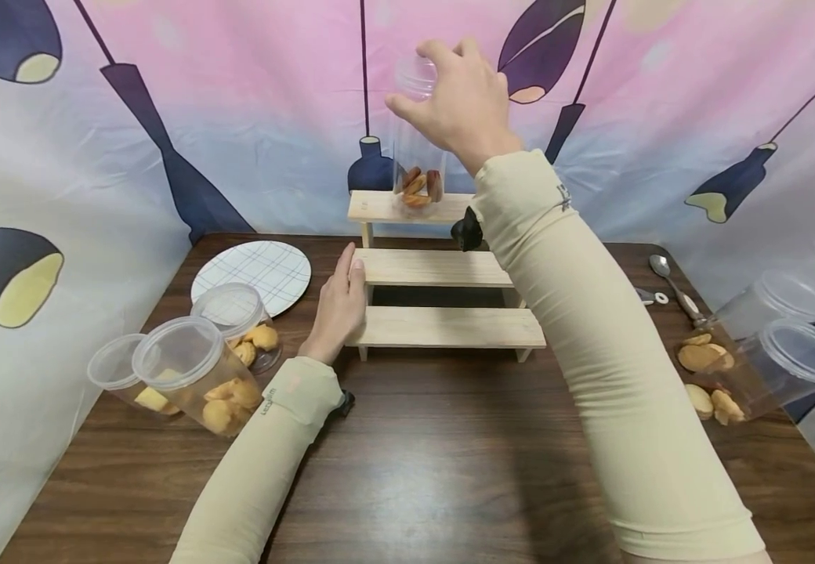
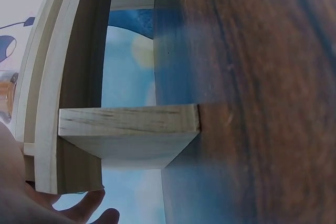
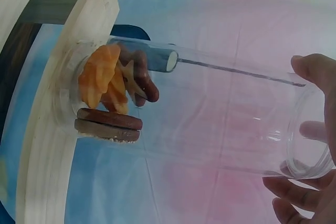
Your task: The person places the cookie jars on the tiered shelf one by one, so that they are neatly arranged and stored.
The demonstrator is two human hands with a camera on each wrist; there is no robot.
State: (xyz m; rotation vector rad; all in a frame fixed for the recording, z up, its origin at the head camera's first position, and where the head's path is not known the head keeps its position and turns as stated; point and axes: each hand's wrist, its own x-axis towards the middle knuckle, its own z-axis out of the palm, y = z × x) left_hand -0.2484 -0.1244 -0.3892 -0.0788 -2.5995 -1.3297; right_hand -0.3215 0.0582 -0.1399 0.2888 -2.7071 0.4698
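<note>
Tall jar point(image 1: 419, 149): clear, upright, its base at the left half of the top step; whether it bears fully on the wood I cannot tell.
Snack pieces point(image 1: 416, 188): brown and orange, gathered at the bottom of that jar.
Right hand point(image 1: 467, 102): grips the jar round its upper end from above, thumb on the near side, fingers bent over the far side.
Right arm point(image 1: 612, 337): stretched up and forward, passing in front of the stand's right part.
Left hand point(image 1: 340, 305): laid against the stand's left end, thumb side up, fingers mostly straight and pointing away from the person.
Left arm point(image 1: 266, 454): lower, angled forward from the near left.
Sleeves: pale yellow on both arms, with small lettering near the cuffs.
Wooden stand point(image 1: 436, 268): three pale steps rising towards the back.
Worktop point(image 1: 429, 462): dark brown wood grain, with a glossy patch of light near the middle.
Left side: three jars point(image 1: 199, 384) of snacks, a white plate point(image 1: 269, 262) with a blue grid behind them.
Right side: two jars point(image 1: 767, 380), a spoon point(image 1: 674, 282) beyond.
Cloth backdrop point(image 1: 259, 117): pink, blue and white, creased, printed with dark hanging shapes.
</note>
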